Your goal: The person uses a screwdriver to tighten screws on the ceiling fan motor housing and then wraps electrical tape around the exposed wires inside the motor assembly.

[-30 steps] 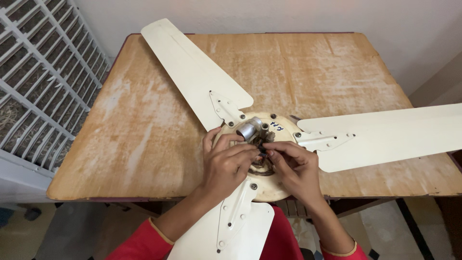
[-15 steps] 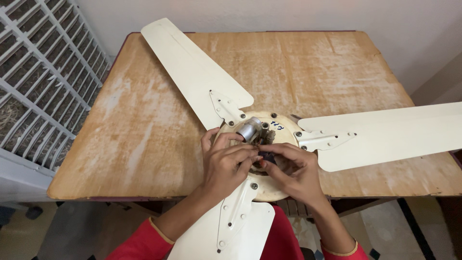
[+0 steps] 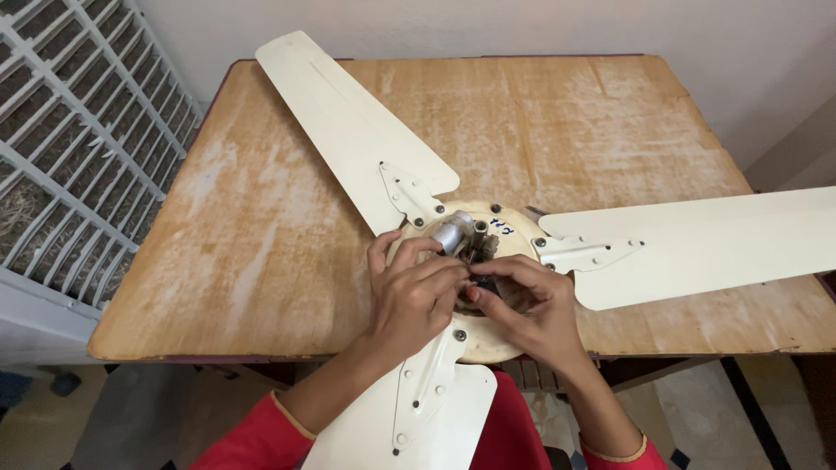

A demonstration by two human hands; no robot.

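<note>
left hand [image 3: 416, 296] curls over the ceiling fan motor hub [image 3: 514, 228] at table centre, bracing it — right hand [image 3: 531, 306], at three o'clock of it, pinches a small dark part beside the silver capacitor [image 3: 451, 233], twelve o'clock.

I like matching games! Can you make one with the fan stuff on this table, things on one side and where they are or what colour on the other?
Things:
1. fan blade
2. silver shaft
3. left hand
4. window grille

Descriptions:
A. white bars at the far left of the view
B. cream, reaching to the table's far corner
C. shiny metal, sticking out of the fan's middle
D. resting on the round hub, fingers curled

Pairs: 1-B, 2-C, 3-D, 4-A
</note>
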